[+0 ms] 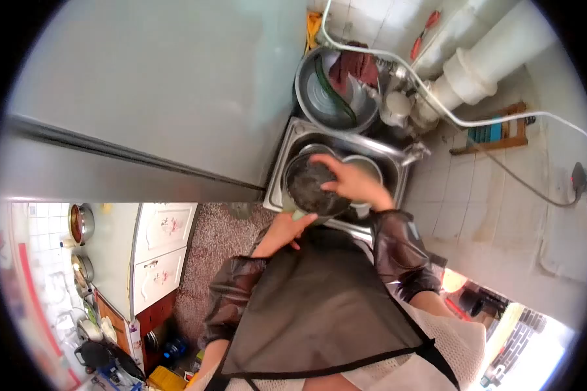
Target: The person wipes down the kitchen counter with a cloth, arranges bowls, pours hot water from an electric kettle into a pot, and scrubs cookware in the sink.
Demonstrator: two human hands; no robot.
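Over the steel sink (277,166), a round dark-bottomed vessel (310,186) is tilted slightly, its contents too unclear to name. My left hand (287,229) grips its near rim at a pale green part. My right hand (353,180) reaches over the vessel from the right, thumb and forefinger apart, with nothing visible between them. Behind my right hand, a light-rimmed bowl (370,164) sits in the sink, partly hidden.
Beyond the sink, a metal basin (312,103) holds a long green vegetable (332,91) beside a dark red cloth (357,67). A faucet (415,154) is at the sink's right corner. The refrigerator (156,85) stands left; white pipes (476,72) run along the wall.
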